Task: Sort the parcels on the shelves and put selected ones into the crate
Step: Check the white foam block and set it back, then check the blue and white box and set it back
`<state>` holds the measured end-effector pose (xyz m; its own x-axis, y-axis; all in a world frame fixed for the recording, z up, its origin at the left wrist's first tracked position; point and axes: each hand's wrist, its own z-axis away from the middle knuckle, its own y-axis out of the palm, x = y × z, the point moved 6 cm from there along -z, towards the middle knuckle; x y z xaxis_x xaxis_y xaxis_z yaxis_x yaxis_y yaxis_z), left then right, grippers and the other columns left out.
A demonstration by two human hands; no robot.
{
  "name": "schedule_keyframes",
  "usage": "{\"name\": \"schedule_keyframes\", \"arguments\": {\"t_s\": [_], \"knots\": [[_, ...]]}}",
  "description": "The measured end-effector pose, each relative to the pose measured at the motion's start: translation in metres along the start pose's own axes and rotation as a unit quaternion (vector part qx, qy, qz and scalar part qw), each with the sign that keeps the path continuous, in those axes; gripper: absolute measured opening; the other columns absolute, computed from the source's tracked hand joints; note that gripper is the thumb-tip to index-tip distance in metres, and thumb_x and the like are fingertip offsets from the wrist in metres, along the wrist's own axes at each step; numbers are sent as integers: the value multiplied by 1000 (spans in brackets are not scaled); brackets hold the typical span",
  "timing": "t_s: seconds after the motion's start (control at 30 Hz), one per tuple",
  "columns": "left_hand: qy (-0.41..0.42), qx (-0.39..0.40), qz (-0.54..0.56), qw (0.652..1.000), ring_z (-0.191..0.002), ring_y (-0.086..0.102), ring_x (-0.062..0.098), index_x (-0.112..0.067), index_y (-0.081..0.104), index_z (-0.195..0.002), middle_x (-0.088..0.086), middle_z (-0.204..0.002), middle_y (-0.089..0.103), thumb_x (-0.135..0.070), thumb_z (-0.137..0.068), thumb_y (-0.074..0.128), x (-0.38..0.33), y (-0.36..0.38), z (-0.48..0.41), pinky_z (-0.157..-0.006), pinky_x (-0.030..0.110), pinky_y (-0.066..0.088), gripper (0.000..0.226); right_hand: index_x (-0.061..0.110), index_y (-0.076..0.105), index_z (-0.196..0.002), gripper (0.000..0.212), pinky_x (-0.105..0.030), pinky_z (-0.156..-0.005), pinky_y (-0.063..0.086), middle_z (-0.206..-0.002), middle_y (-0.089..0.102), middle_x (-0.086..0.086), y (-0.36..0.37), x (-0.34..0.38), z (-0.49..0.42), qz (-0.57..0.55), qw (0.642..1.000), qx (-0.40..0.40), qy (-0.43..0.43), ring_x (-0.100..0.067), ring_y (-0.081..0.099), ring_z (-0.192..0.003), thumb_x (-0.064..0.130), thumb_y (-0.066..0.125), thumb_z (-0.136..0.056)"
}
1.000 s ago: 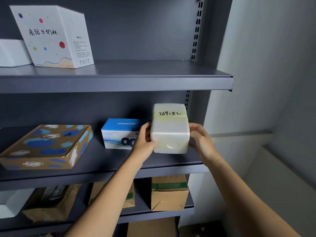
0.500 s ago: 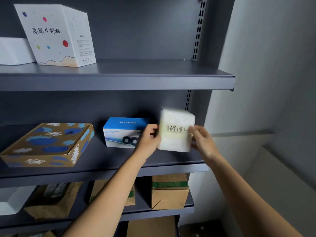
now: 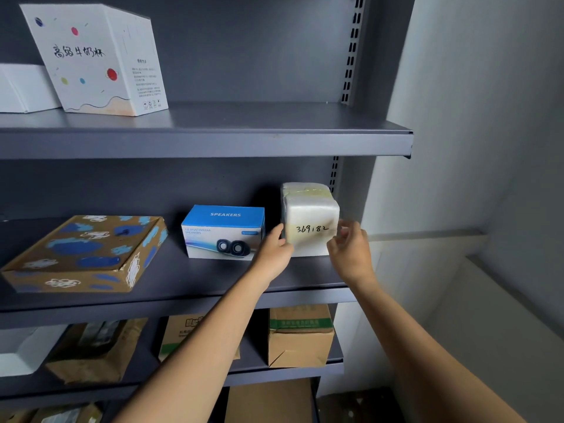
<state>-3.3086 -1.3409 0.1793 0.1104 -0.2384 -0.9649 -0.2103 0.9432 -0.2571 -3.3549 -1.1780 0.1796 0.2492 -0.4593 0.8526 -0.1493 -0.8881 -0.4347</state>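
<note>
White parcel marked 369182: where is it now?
Head view: the white parcel stands at the right end of the middle shelf, beside the blue speakers box, between the left hand and right hand.

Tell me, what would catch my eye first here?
A white wrapped parcel with 369182 handwritten on it stands at the right end of the middle shelf, with the left hand and right hand at its sides. Left of it sit a blue speaker box and a flat brown box daubed with blue; a white dotted box stands on the shelf above.
</note>
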Motion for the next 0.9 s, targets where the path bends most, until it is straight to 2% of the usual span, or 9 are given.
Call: {"name": "schedule_keyframes", "arguments": {"t_s": [0.13, 0.23, 0.37, 0.43, 0.53, 0.67, 0.77, 0.83, 0.9], "knots": [[27, -42, -18, 999, -104, 51, 13, -15, 44, -138, 5, -138, 48, -1, -93, 43, 5, -9, -3, -97, 33, 46, 48, 7, 54, -120, 30, -24, -82, 45, -119, 58, -10, 10, 11, 8, -14, 1000, 14, -20, -13, 56, -88, 5, 55, -91], [47, -79, 2, 996, -101, 53, 16, -13, 53, -128, 7, -126, 55, 1, -91, 46, 9, -28, -4, -99, 43, 48, 40, 9, 56, -118, 26, -13, -76, 41, -116, 62, -4, 28, 27, 11, -22, 999, 36, -34, -13, 58, -94, 5, 56, -92], [66, -113, 3, 991, -103, 57, 17, -15, 59, -115, -2, -108, 58, 2, -90, 45, 15, -67, -10, -93, 40, 52, 34, 5, 59, -116, 25, 2, -67, 36, -107, 64, -2, 57, 50, 14, -35, 997, 47, -47, -16, 62, -96, 2, 54, -92], [78, -145, 11, 986, -104, 58, 18, -14, 61, -107, -7, -105, 60, 4, -88, 45, 20, -91, -13, -95, 40, 51, 31, 1, 58, -119, 27, -1, -70, 38, -105, 62, -2, 74, 58, 15, -33, 997, 58, -48, -17, 60, -96, -1, 54, -92], [94, -233, -2, 968, -102, 57, 19, -10, 61, -100, 6, -110, 63, 10, -83, 45, 32, -132, -15, -92, 28, 46, 31, -3, 56, -123, 32, -9, -80, 38, -111, 64, -8, 99, 64, 17, -22, 996, 75, -31, -20, 62, -103, -3, 54, -90], [96, -330, -24, 939, -104, 56, 27, -12, 56, -106, 13, -116, 54, 7, -80, 54, 53, -183, -20, -89, 35, 48, 32, -2, 56, -120, 29, -10, -73, 35, -103, 61, -4, 123, 63, 21, -7, 997, 76, 4, -15, 57, -94, 4, 58, -92], [21, -279, -36, 959, -112, 53, 24, -7, 49, -128, 11, -128, 50, 2, -86, 56, 73, -197, -34, -78, 22, 46, 43, 3, 53, -124, 34, -17, -76, 36, -108, 60, -6, 138, 57, 23, 23, 995, 86, 41, -21, 56, -97, 12, 61, -93], [-1, -208, -31, 978, -99, 58, 18, -6, 51, -124, 8, -122, 59, 0, -91, 52, 80, -193, -41, -59, 13, 43, 33, 3, 55, -121, 30, -16, -72, 35, -104, 62, -7, 144, 56, 22, 28, 996, 77, 46, -25, 59, -97, 12, 60, -93], [41, -206, -28, 977, -90, 60, 16, -6, 57, -114, 7, -112, 66, -2, -90, 53, 79, -196, -43, -61, 16, 47, 24, 5, 61, -108, 18, -16, -63, 35, -92, 63, -6, 144, 62, 20, 11, 998, 44, 35, -24, 59, -84, 10, 60, -91]]}}
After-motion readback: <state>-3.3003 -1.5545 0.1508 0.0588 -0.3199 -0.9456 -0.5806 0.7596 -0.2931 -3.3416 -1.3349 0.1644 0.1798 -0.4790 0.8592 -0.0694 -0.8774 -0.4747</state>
